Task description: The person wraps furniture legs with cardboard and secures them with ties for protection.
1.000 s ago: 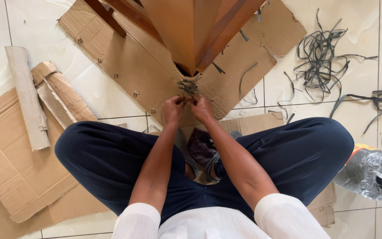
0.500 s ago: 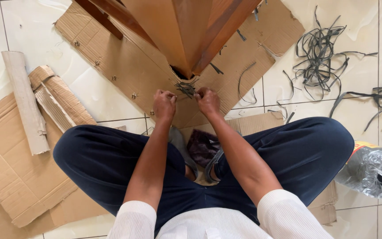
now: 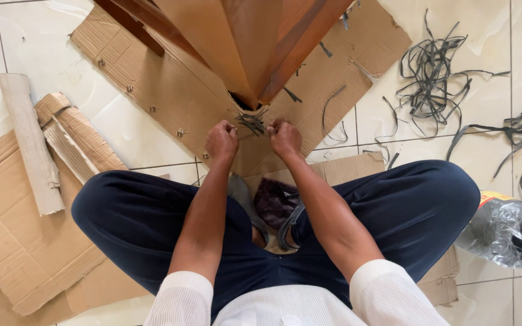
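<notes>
Fists closed: the left hand (image 3: 222, 139) and right hand (image 3: 285, 137) each clench an end of the knot of dark straps (image 3: 251, 122) lying between them, though the fingertips curl under and cannot be seen. At 12 o'clock, touching the knot, a wooden furniture leg (image 3: 255, 42) stands on cardboard (image 3: 170, 90), its top cut off. At 2 o'clock, well apart, lie loose straps (image 3: 433, 78).

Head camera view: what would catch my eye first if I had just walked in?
Two fists, the left hand and right hand, pinch dark strands at the bottom corner of a tall wooden piece standing on flattened cardboard. A tangle of dark strips litters the tiled floor upper right, and a grey plastic bundle lies far right.
</notes>
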